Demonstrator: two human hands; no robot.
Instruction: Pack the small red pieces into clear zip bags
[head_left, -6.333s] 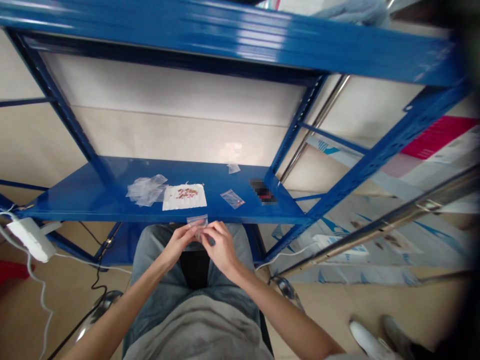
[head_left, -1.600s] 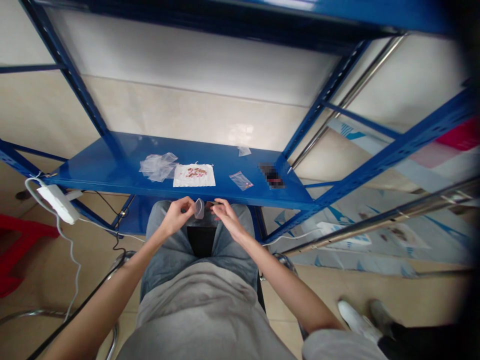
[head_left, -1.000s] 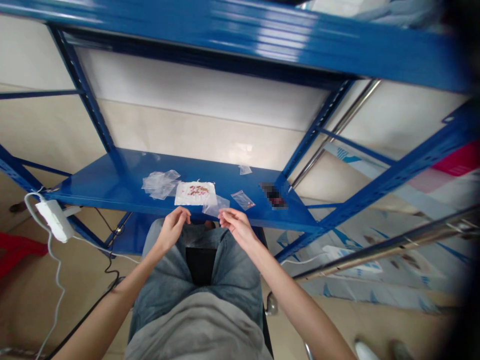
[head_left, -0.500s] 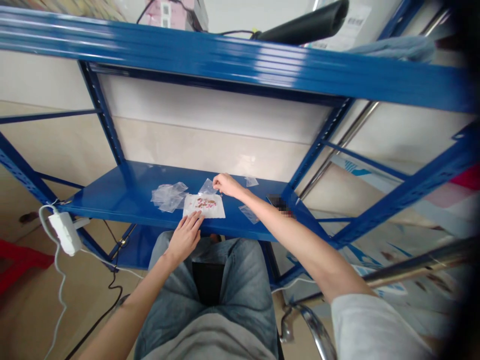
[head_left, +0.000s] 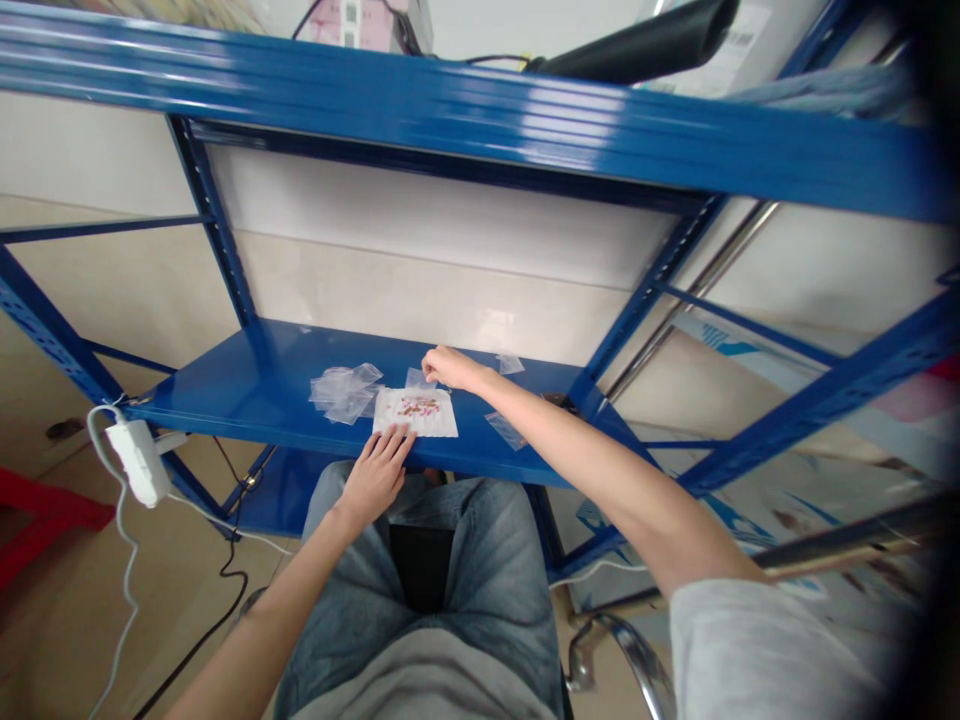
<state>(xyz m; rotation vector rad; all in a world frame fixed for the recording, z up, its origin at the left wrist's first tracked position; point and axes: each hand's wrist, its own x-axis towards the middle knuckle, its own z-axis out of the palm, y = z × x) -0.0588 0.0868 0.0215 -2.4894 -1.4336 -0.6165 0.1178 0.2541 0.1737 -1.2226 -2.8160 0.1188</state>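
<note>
A white sheet [head_left: 384, 419] lies near the shelf's front edge, with several small pink and brown pieces [head_left: 420, 407] on it. My left hand [head_left: 379, 470] rests with fingers stretched out across its lower left edge, holding nothing. My right hand [head_left: 450, 367] is just beyond the sheet, fingers pinched together over the right side of a small clear plastic bag [head_left: 415, 380]. Whatever is between those fingertips is too small or hidden to make out. To the left of the sheet is a loose pile of clear plastic bags [head_left: 343, 392].
Another clear bag [head_left: 510, 364] lies toward the back of the blue shelf [head_left: 255, 385], and one more bag [head_left: 504, 430] lies beside my right forearm. A dark object [head_left: 559, 402] is partly hidden behind that arm. The upper shelf beam [head_left: 450, 110] crosses above. A white power strip [head_left: 141, 465] hangs at left.
My right hand has shifted slightly left over the clear bag, covering more of it. My left hand stays on the sheet. The whole view has moved a little.
</note>
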